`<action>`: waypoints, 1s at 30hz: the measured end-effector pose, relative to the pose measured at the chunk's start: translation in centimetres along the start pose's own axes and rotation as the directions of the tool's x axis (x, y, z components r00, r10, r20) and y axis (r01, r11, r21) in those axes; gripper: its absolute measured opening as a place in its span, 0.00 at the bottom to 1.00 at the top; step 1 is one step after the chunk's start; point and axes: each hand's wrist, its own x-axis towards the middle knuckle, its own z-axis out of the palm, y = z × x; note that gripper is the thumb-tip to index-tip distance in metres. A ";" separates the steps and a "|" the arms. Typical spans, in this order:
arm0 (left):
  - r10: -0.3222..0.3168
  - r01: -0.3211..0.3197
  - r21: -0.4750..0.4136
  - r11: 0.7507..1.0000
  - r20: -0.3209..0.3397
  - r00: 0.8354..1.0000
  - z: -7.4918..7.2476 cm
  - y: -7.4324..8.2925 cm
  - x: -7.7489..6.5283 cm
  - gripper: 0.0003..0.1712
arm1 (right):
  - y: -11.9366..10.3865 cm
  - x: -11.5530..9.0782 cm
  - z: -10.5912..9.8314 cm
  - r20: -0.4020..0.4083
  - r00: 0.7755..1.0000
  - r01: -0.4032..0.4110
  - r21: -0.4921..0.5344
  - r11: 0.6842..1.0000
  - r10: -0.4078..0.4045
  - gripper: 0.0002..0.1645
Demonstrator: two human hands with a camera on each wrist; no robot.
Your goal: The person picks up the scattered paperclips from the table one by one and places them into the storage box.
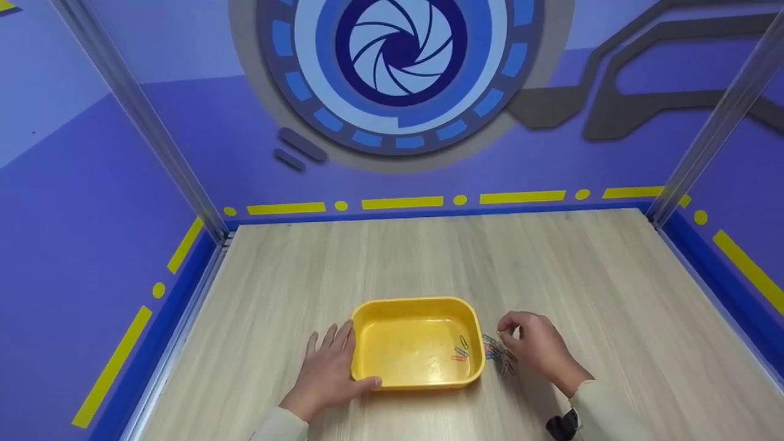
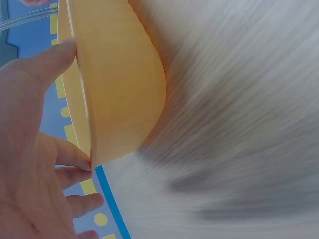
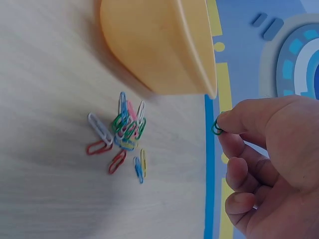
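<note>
A yellow plastic bin (image 1: 404, 352) stands on the table, with several coloured paper clips (image 1: 460, 351) lying in its right end. My left hand (image 1: 329, 372) rests against the bin's left side, fingers spread, its thumb over the near rim. In the left wrist view, the thumb and index fingertips touch the rim. Just right of the bin, my right hand (image 1: 540, 344) pinches a green paper clip (image 3: 217, 129) between thumb and index finger, above the table. Beneath it lies a loose pile of paper clips (image 3: 128, 128) in red, blue, white, green, yellow and pink.
The wood-grain table (image 1: 294, 269) is enclosed by blue-purple printed panels (image 1: 184, 128) at the back and both sides. Metal posts (image 1: 153, 128) stand at the back corners. A dark band (image 1: 562, 425) sits at the right wrist.
</note>
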 end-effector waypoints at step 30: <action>-0.015 0.016 -0.019 1.000 0.014 1.000 0.0 0.0 0.0 0.63 | -3.7 1.7 2.1 0.050 0.990 0.129 -0.001 0.992 -0.129 0.10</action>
